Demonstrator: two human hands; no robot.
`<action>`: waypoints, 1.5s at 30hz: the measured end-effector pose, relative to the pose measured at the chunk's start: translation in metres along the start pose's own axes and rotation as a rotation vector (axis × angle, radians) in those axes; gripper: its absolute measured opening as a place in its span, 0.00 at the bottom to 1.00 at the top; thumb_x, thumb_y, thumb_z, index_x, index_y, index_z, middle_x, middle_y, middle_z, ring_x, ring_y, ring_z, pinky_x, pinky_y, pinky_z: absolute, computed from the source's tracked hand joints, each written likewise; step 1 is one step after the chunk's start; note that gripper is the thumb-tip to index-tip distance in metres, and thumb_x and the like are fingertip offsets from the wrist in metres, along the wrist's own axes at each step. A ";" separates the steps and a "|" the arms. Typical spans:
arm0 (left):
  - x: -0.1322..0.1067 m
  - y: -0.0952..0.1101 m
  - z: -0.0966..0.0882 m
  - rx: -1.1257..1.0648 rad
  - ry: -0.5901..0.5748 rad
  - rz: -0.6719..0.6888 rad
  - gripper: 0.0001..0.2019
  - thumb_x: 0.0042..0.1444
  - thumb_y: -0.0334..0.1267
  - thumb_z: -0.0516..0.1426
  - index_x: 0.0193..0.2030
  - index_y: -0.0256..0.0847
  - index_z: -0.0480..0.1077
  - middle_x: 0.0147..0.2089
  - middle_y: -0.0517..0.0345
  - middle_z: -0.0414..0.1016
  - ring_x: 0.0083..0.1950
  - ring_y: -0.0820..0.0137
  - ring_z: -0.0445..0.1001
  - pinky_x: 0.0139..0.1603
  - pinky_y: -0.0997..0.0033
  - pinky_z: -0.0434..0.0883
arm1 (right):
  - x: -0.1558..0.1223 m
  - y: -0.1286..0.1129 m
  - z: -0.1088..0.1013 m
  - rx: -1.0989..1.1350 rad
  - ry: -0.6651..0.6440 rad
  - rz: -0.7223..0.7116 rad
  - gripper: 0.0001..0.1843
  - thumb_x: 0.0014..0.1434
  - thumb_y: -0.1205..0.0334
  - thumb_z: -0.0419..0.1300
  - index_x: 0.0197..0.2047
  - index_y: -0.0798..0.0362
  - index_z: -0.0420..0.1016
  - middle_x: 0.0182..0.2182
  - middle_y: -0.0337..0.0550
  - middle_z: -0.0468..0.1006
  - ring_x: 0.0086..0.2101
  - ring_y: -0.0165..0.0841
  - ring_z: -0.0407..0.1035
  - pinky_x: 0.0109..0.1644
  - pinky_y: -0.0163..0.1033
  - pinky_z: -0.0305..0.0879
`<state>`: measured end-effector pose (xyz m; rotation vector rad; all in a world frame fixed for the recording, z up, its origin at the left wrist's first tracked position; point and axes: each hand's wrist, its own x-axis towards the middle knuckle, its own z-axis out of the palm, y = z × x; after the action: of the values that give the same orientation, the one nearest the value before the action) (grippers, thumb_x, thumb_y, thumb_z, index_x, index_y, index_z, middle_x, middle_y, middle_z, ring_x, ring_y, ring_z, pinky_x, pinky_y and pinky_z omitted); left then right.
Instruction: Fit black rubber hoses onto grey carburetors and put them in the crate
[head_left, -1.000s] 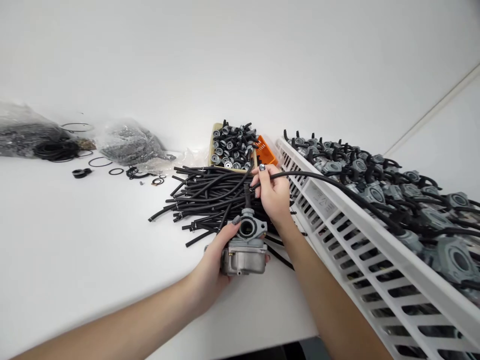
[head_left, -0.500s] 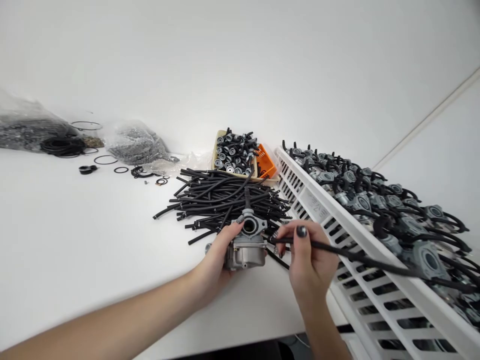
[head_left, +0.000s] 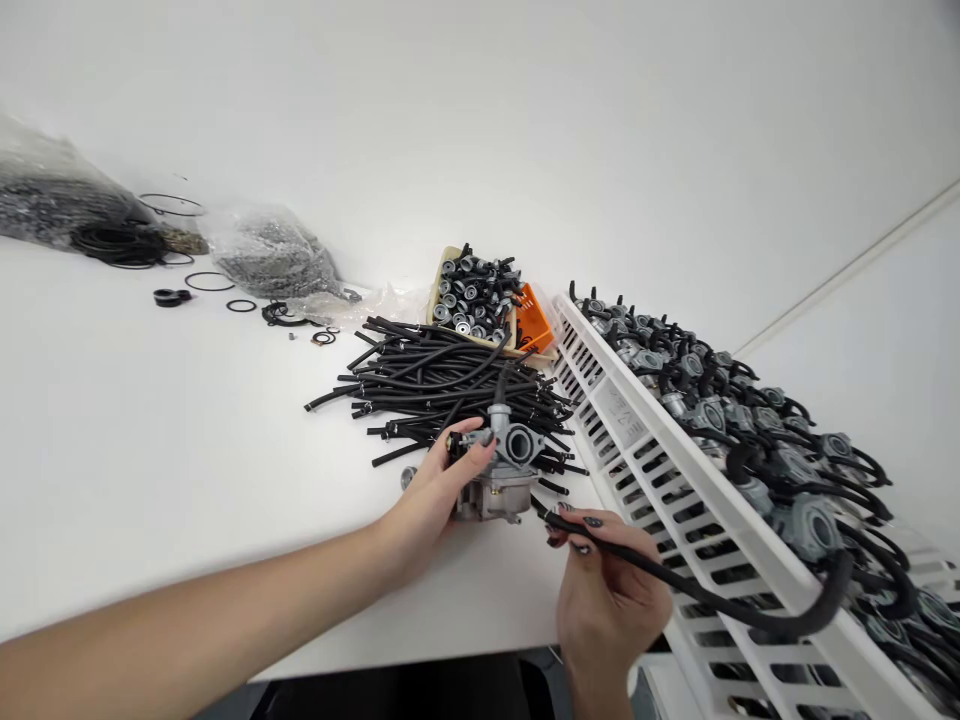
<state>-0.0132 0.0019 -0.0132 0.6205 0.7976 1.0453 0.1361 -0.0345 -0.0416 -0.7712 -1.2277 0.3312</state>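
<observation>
My left hand (head_left: 442, 475) is closed around a grey metal carburetor (head_left: 504, 492), thumb on its upper body beside the round bore. A short black rubber cap with a tube rises from its top. Between thumb and fingers, my right hand (head_left: 611, 575) pinches one end of a black rubber hose (head_left: 720, 597). That end points at the carburetor's lower right side; whether it touches cannot be made out. The hose's other part bends up over the crate's rim at the right. Behind the carburetor lies a pile of black hoses (head_left: 427, 375), some with small metal clips.
A white slatted crate (head_left: 637, 430) full of carburetors stands at the right. Beyond the hoses are a cream tray (head_left: 435, 290) of capped metal parts and an orange bin (head_left: 536, 325). Plastic bags (head_left: 274, 255) and black rings (head_left: 241, 306) lie at the back left.
My right hand has moved down with the hose, whose far part now curls above the crate's rim. The carburetor has turned and shifted slightly right in my left hand. The view has tilted somewhat.
</observation>
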 end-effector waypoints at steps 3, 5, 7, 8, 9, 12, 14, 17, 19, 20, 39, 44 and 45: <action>0.000 0.000 0.001 -0.021 -0.022 0.036 0.33 0.48 0.49 0.66 0.60 0.47 0.64 0.52 0.51 0.77 0.53 0.59 0.74 0.45 0.66 0.71 | 0.001 0.002 -0.003 0.037 -0.040 0.001 0.08 0.56 0.69 0.62 0.36 0.44 0.76 0.26 0.40 0.79 0.31 0.40 0.75 0.32 0.48 0.74; 0.001 0.000 0.002 -0.041 -0.063 0.081 0.31 0.47 0.48 0.67 0.57 0.43 0.67 0.48 0.50 0.79 0.52 0.59 0.75 0.47 0.66 0.71 | 0.002 0.003 -0.003 0.085 -0.061 0.023 0.07 0.55 0.67 0.63 0.36 0.44 0.76 0.27 0.39 0.79 0.33 0.41 0.75 0.36 0.51 0.74; 0.001 0.000 0.001 -0.042 -0.083 0.125 0.28 0.45 0.48 0.68 0.52 0.40 0.70 0.45 0.51 0.79 0.51 0.60 0.75 0.49 0.66 0.70 | 0.002 0.003 -0.003 0.137 -0.081 0.059 0.06 0.56 0.67 0.63 0.36 0.44 0.76 0.27 0.38 0.79 0.36 0.41 0.77 0.42 0.54 0.74; 0.002 -0.001 0.001 -0.040 -0.079 0.137 0.27 0.45 0.48 0.68 0.50 0.39 0.71 0.44 0.51 0.79 0.49 0.60 0.75 0.49 0.66 0.70 | 0.002 0.003 -0.003 0.158 -0.095 0.079 0.06 0.56 0.67 0.63 0.36 0.44 0.76 0.28 0.38 0.79 0.38 0.42 0.77 0.45 0.56 0.74; 0.002 -0.001 0.001 -0.040 -0.067 0.140 0.26 0.44 0.48 0.68 0.48 0.39 0.71 0.43 0.52 0.79 0.47 0.61 0.76 0.48 0.66 0.70 | 0.002 0.003 -0.004 0.176 -0.110 0.096 0.06 0.57 0.66 0.63 0.36 0.44 0.76 0.28 0.38 0.79 0.40 0.42 0.78 0.47 0.57 0.73; 0.002 -0.002 0.000 -0.042 -0.035 0.150 0.23 0.44 0.48 0.68 0.44 0.39 0.70 0.39 0.55 0.78 0.42 0.64 0.76 0.42 0.68 0.71 | 0.002 0.004 -0.005 0.213 -0.144 0.118 0.06 0.58 0.66 0.63 0.37 0.44 0.76 0.29 0.38 0.79 0.43 0.43 0.78 0.49 0.59 0.73; 0.003 -0.003 0.000 -0.043 -0.035 0.171 0.21 0.45 0.48 0.68 0.42 0.40 0.70 0.36 0.56 0.77 0.39 0.67 0.75 0.40 0.70 0.70 | 0.003 0.005 -0.006 0.231 -0.138 0.136 0.05 0.57 0.65 0.64 0.37 0.44 0.76 0.28 0.37 0.78 0.43 0.43 0.78 0.50 0.60 0.73; 0.003 -0.003 0.000 -0.042 -0.032 0.182 0.20 0.45 0.48 0.68 0.40 0.40 0.69 0.34 0.58 0.76 0.37 0.69 0.74 0.38 0.72 0.70 | 0.004 0.006 -0.007 0.247 -0.123 0.160 0.04 0.56 0.62 0.66 0.35 0.43 0.76 0.27 0.35 0.77 0.42 0.42 0.78 0.53 0.62 0.71; 0.003 -0.003 0.000 -0.034 -0.028 0.183 0.21 0.44 0.47 0.68 0.40 0.40 0.68 0.34 0.58 0.75 0.36 0.70 0.73 0.36 0.72 0.69 | 0.005 0.007 -0.007 0.254 -0.150 0.162 0.04 0.56 0.62 0.66 0.35 0.43 0.76 0.27 0.36 0.78 0.44 0.43 0.78 0.54 0.62 0.70; 0.003 -0.003 0.001 -0.029 -0.026 0.182 0.21 0.44 0.48 0.68 0.40 0.40 0.68 0.34 0.58 0.74 0.35 0.70 0.73 0.36 0.73 0.69 | 0.005 0.007 -0.007 0.259 -0.170 0.160 0.04 0.56 0.62 0.66 0.36 0.43 0.76 0.28 0.36 0.78 0.46 0.43 0.77 0.54 0.61 0.70; 0.005 -0.006 -0.001 -0.093 -0.073 0.147 0.24 0.42 0.47 0.68 0.41 0.41 0.63 0.33 0.60 0.73 0.34 0.69 0.74 0.35 0.67 0.74 | 0.000 0.006 -0.013 0.432 -0.386 0.336 0.03 0.58 0.62 0.66 0.34 0.46 0.75 0.51 0.40 0.78 0.56 0.43 0.70 0.61 0.58 0.65; 0.008 -0.006 -0.002 -0.102 -0.055 0.146 0.22 0.44 0.47 0.67 0.39 0.42 0.63 0.33 0.60 0.72 0.34 0.70 0.73 0.35 0.68 0.74 | 0.000 0.005 -0.012 0.433 -0.396 0.334 0.03 0.57 0.63 0.66 0.34 0.46 0.76 0.51 0.41 0.78 0.56 0.42 0.70 0.62 0.57 0.63; 0.008 -0.006 -0.002 -0.099 -0.054 0.146 0.21 0.44 0.47 0.67 0.39 0.42 0.63 0.33 0.60 0.72 0.34 0.70 0.73 0.34 0.69 0.74 | 0.000 0.005 -0.011 0.430 -0.398 0.331 0.03 0.57 0.63 0.66 0.34 0.46 0.76 0.51 0.42 0.78 0.56 0.43 0.70 0.62 0.57 0.63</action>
<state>-0.0095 0.0073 -0.0210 0.6265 0.6570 1.1888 0.1475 -0.0346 -0.0463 -0.5431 -1.3306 1.0245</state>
